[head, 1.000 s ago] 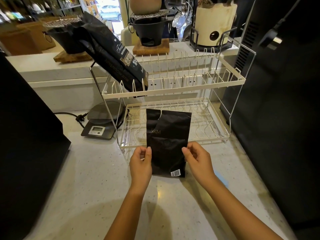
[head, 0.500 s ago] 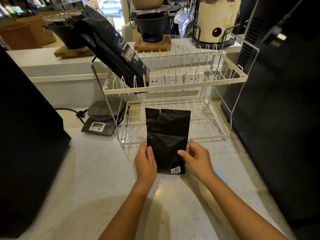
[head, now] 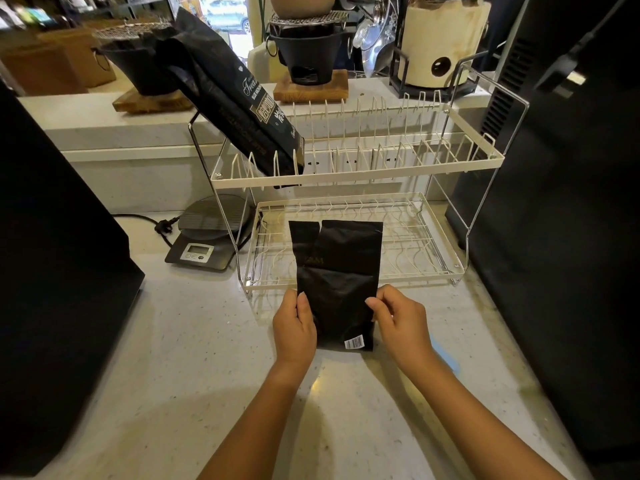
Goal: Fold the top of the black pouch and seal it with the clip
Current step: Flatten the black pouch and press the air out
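Observation:
A small black pouch [head: 337, 278] stands upright on the pale counter, in front of the dish rack. Its top edge is unfolded and split by a notch near the left. A white barcode sticker sits at its lower right corner. My left hand [head: 294, 329] grips the pouch's left edge with thumb in front. My right hand [head: 398, 323] pinches the right edge at about the same height. No clip shows in this view.
A white two-tier wire dish rack [head: 356, 174] stands just behind the pouch, with a large black coffee bag [head: 239, 102] leaning in its upper tier. A digital scale [head: 207, 237] sits left of it. Dark machines flank the speckled counter [head: 194, 358] on both sides.
Both hands slid a little up the pouch's sides and the pouch was drawn slightly nearer and more upright. The grip on both edges stayed.

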